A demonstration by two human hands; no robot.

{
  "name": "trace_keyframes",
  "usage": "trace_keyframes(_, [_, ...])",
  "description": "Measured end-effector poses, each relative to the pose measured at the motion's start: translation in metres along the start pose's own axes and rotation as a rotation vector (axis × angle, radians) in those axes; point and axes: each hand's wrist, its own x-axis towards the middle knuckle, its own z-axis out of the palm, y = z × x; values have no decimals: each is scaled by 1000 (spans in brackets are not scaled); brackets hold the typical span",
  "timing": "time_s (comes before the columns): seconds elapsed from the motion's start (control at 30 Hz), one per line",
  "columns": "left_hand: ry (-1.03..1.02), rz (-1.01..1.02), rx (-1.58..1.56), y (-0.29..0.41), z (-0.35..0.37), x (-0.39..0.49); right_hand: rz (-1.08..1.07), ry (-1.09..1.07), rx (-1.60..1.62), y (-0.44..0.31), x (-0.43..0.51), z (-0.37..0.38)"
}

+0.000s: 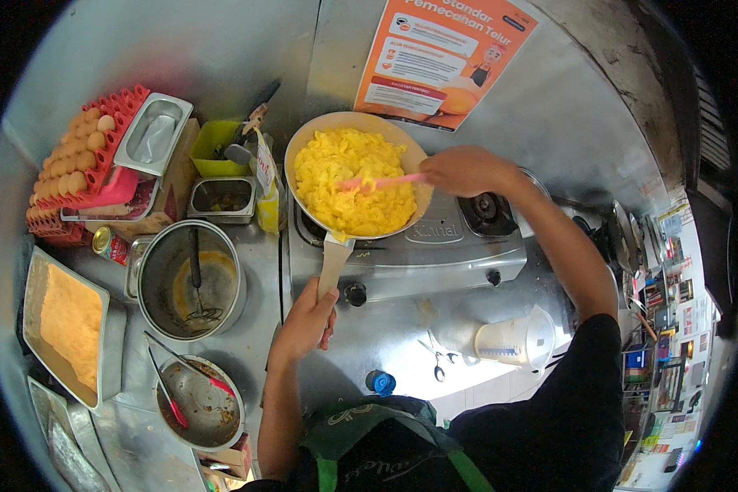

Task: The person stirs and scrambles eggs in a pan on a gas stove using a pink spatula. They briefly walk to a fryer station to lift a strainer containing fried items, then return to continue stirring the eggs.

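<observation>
My left hand (307,320) grips the pale handle (334,264) of a frying pan (419,154). The pan sits over the left burner of a silver Rinnai gas stove (393,264), tipped somewhat toward me. A thick heap of yellow scrambled eggs (350,178) fills most of it. In my right hand (467,172) is a pink spatula (400,179), held from the right side of the pan. Its far end is partly buried in the eggs, so its full shape is hidden. The stove's right burner (487,210) carries no pan.
On the left stand a steel pot (238,289) with a whisk (198,301), a bowl (237,424) with red-tipped tongs (169,393), a deep tray of orange food (107,350) and stacked eggs (74,154). Scissors (436,357), a measuring jug (516,341) and a blue-capped bottle (381,382) lie nearer me.
</observation>
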Motion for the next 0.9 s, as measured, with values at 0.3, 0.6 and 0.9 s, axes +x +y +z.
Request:
trace_keyframes(0.3, [20,-72,21,7,1,-2,198,138,-161,107,90,7])
trace_keyframes(0.6, [21,-94,23,15,2,-4,-30,-128,282,76,181,42])
trace_keyframes(0.9, [53,-77,43,12,5,-6,-108,122,277,36,92,26])
